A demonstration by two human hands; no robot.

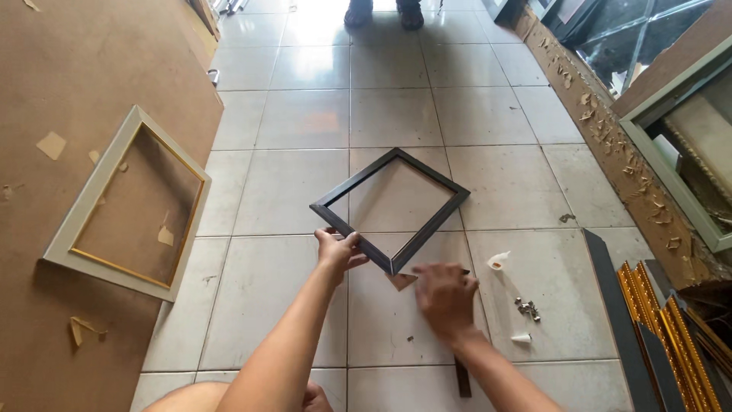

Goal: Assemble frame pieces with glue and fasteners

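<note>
My left hand (338,249) grips the near left side of a dark square picture frame (444,210), held tilted like a diamond above the tiled floor. My right hand (444,294) hovers just below the frame's nearest corner, blurred, fingers spread over a small brown triangular piece (402,281) lying on the tile. A thin dark item pokes out past its fingers. It grasps nothing that I can make out.
A pale frame with gold inner edge (84,221) lies on brown board at left. A small white tape roll (498,261), metal bits (528,308) and a white cap (521,336) sit at right. Dark and gold mouldings (656,320) lie at right. Someone's feet (383,14) stand at the far end.
</note>
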